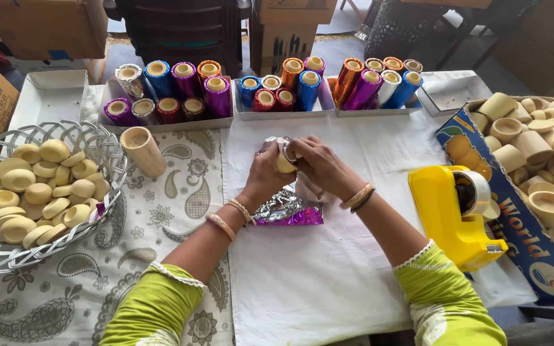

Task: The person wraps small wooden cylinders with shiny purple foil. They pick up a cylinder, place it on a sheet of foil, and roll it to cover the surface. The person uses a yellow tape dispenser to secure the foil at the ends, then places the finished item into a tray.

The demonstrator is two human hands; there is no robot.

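Cream cup [285,164] half-wrapped in foil [276,146]

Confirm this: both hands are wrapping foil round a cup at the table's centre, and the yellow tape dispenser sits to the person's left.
Wrong side. The head view shows the yellow tape dispenser on the person's right; the left hand and right hand do hold the foil and cup at centre.

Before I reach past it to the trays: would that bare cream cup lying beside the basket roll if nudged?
Probably. The cream cup lies on its side, round-walled, on the patterned cloth. Being tapered, it would likely curve rather than roll straight. It looks stiff and light.
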